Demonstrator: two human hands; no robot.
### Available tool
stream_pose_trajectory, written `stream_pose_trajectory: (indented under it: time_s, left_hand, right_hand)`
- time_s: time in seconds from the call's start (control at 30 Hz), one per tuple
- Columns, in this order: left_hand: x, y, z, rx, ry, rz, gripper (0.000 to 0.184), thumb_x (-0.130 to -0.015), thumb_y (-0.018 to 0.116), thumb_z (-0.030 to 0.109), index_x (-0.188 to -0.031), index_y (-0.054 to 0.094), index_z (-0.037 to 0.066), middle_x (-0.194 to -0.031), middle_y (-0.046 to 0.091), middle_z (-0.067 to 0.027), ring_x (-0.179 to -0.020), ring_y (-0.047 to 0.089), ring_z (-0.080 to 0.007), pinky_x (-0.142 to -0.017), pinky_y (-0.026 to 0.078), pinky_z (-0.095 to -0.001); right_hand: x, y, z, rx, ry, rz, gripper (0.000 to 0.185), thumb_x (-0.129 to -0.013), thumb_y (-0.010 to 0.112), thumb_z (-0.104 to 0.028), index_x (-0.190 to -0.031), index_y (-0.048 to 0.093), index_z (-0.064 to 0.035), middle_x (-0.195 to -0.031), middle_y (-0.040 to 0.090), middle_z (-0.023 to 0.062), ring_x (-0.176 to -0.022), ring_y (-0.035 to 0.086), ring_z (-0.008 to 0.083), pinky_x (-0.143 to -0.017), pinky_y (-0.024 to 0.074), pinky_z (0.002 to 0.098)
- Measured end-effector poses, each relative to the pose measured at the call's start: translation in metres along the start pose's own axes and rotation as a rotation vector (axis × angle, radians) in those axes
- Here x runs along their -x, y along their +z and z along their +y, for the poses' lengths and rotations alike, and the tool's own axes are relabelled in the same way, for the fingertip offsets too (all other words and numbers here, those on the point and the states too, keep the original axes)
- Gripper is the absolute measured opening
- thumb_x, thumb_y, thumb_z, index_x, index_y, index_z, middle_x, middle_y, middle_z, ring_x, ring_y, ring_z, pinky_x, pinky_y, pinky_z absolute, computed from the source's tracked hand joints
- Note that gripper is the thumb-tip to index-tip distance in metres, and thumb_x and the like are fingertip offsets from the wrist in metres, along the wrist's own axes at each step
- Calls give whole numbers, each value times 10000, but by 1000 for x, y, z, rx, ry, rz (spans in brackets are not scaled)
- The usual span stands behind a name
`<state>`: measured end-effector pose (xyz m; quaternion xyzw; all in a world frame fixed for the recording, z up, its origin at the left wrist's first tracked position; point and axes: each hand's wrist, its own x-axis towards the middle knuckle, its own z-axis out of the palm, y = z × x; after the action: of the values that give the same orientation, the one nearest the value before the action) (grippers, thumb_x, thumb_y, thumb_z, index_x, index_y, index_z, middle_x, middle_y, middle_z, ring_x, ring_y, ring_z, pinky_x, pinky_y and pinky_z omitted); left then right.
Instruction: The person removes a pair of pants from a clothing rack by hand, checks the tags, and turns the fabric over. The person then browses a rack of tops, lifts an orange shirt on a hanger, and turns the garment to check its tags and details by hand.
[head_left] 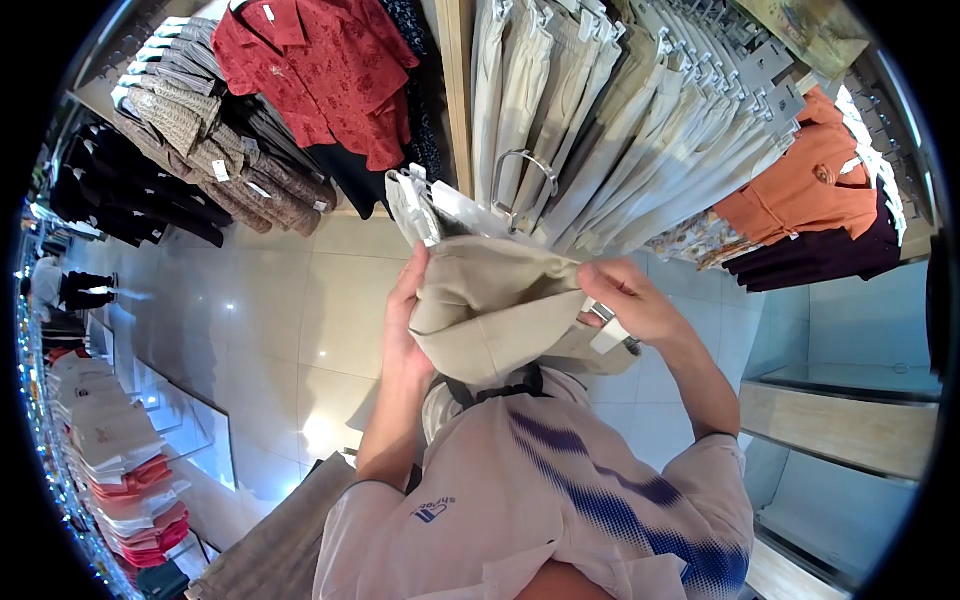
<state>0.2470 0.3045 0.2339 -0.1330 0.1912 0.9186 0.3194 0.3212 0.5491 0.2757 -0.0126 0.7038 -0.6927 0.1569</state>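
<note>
One beige fabric garment (480,325) is positioned between the left hand (405,315) and the right hand (640,300), in front of a pale shirt with dark-blue stripes (480,480). The left hand grips the garment's left edge. The right hand is closed on its upper right edge; a white rectangular tag (608,337) is just below that hand. A long white hanger (472,213) shows past the garment's far edge. White and cream trousers (640,150) hang in a row beyond, right of a red patterned shirt (320,80).

2 forearms (700,380) forward | left hand (403,315) upright | right hand (640,303) angled inward, fingers (603,282) bent
</note>
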Motion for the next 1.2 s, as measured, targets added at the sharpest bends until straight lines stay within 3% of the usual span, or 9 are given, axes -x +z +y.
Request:
stream_pose_trajectory:
  time_s: [0.23,0.57,0.77,0.9,0.97,1.03,1.07,1.13,1.2]
  left_hand:
    - [-12,-6,-2,266,-79,-279,322,-957,522,371,-1036,579,65,-1023,643,-79,-959,617,-208,-859,502,-386]
    - [-19,-69,17,-704,436,-239,116,-872,629,14,-893,530,71,-949,551,-36,-858,535,-124,-775,441,-247]
    - [-13,-122,37,-502,569,138,103,-876,636,22,-907,554,76,-893,567,-11,-836,511,-84,-754,412,-218]
    - [-36,-254,39,-1076,574,632,203,-888,669,200,-933,547,43,-851,572,-11,-755,469,-66,-680,396,-223]
    - [-52,-323,23,-1143,478,810,331,-891,655,325,-915,539,16,-847,582,-55,-756,516,-109,-678,440,-273]
    - [-55,-363,4,-511,-16,503,478,-866,638,456,-916,537,-9,-862,603,-139,-843,585,-219,-712,490,-379]
    - [-77,-385,-23,-314,-241,523,706,-818,597,605,-1053,482,-50,-1017,578,-263,-964,587,-391,-776,492,-532]
    - [-117,-405,-79,59,-632,349,1068,-847,485,640,-1395,-28,-120,-1403,298,-320,-1137,451,-529,-937,340,-683]
    - [-134,-334,-121,164,-763,552,1064,-757,556,716,-1421,170,-19,-1406,337,-288,-1169,451,-523,-937,361,-676]
  right_hand:
    - [0,6,-7,-83,8,-16,380,-1019,431,-309,-763,495,-35,-622,321,-51,-558,339,55,-498,278,251]
    - [-18,12,-51,-151,-142,-6,324,-1008,457,-255,-805,528,-12,-753,493,8,-576,370,50,-533,319,208]
    - [-25,2,-69,-113,-221,-22,148,-950,551,-154,-916,561,-10,-827,541,28,-602,403,48,-542,328,192]
    - [-21,-1,-98,-75,-327,0,93,-898,580,-87,-935,571,-2,-855,561,44,-595,410,29,-525,310,173]
    - [-20,1,-108,-178,-372,-23,106,-882,583,-79,-950,569,1,-860,567,65,-586,418,25,-523,306,161]
    - [-19,5,-114,-182,-389,-18,107,-873,572,-68,-954,565,1,-868,566,83,-576,413,23,-534,304,149]
    - [-21,7,-116,-243,-378,-45,102,-871,567,-62,-950,562,3,-869,562,91,-571,406,23,-537,300,145]
    - [-25,17,-124,-314,-330,-65,99,-862,569,-61,-933,552,6,-851,553,95,-558,383,23,-550,302,139]
    - [-22,31,-130,-313,-328,-36,101,-856,575,-64,-927,551,4,-849,550,95,-555,378,23,-553,303,139]
